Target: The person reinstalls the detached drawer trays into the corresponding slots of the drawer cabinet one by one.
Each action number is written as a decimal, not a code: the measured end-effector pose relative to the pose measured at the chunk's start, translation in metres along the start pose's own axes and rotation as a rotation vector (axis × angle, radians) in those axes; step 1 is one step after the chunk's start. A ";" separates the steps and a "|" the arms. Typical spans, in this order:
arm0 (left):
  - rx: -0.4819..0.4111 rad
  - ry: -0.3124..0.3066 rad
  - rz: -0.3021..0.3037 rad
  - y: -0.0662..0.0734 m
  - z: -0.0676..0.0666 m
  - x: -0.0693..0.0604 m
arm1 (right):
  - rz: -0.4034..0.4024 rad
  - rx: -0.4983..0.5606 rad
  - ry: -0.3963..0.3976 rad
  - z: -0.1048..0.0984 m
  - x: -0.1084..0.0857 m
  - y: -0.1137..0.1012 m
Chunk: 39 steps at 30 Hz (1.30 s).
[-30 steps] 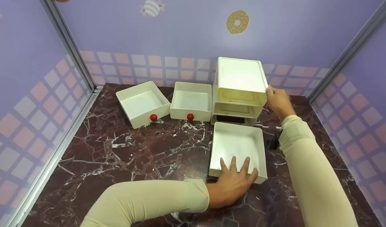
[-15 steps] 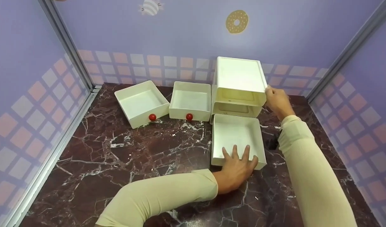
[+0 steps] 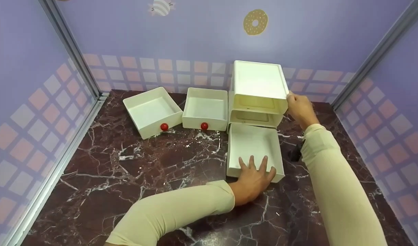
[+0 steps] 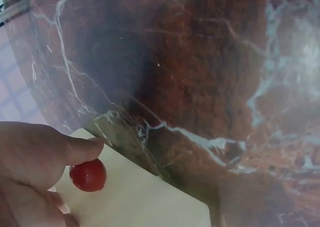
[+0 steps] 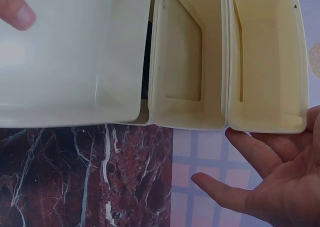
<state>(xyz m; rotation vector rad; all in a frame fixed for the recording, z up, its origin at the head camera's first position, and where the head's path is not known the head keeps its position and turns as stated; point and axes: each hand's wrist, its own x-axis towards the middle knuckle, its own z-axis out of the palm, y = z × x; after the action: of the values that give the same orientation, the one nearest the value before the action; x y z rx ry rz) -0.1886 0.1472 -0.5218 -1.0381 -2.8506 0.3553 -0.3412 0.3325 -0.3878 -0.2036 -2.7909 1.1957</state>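
In the head view my left hand (image 3: 252, 182) lies over the front wall of a white drawer (image 3: 253, 141), its spread fingers reaching inside. The left wrist view shows my thumb (image 4: 85, 149) on the drawer's outer front, beside a round red knob (image 4: 88, 175). The drawer's far end is at the lowest opening of a white three-tier cabinet (image 3: 260, 78). How far it sits inside, I cannot tell. My right hand (image 3: 300, 109) rests against the cabinet's right side near the top; in the right wrist view its fingers (image 5: 255, 149) look fairly straight. The upper two openings contain no drawers.
Two more white drawers with red knobs stand left of the cabinet: one beside it (image 3: 205, 104), another angled drawer (image 3: 152, 111) farther left. A small dark object (image 3: 294, 153) lies by my right sleeve. Patterned wall panels (image 3: 161, 37) enclose the dark marbled tabletop (image 3: 103, 191).
My left hand has pushed the drawer away from me, up to the cabinet's lowest opening, then slightly left. My right hand has stayed at the cabinet's side.
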 end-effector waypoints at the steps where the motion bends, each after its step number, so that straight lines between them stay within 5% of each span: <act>1: 0.001 0.001 0.001 -0.001 0.001 0.002 | 0.001 -0.003 0.001 0.000 0.000 0.000; 9: -0.030 -0.018 -0.019 -0.016 0.004 0.023 | 0.025 0.020 -0.019 -0.001 0.000 -0.001; 13: 0.027 0.045 -0.026 -0.020 0.015 0.029 | 0.032 0.033 -0.027 0.000 0.001 0.000; 18: 0.100 0.104 -0.065 -0.012 0.027 0.006 | 0.032 0.037 -0.030 0.001 0.000 0.001; 23: 0.036 -0.010 -0.110 -0.003 0.033 -0.038 | 0.025 0.029 -0.022 0.001 0.000 0.002; 26: 0.015 -0.056 -0.107 -0.008 0.039 -0.054 | 0.020 0.030 -0.025 0.000 0.000 0.002; 39: -0.028 -0.056 -0.112 -0.035 0.054 -0.044 | 0.030 0.021 -0.020 0.000 0.002 0.003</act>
<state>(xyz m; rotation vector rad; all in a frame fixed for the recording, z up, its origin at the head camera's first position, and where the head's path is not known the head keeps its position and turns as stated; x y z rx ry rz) -0.1850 0.0829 -0.5654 -0.8815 -2.9558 0.3422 -0.3424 0.3350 -0.3903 -0.2338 -2.8005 1.2392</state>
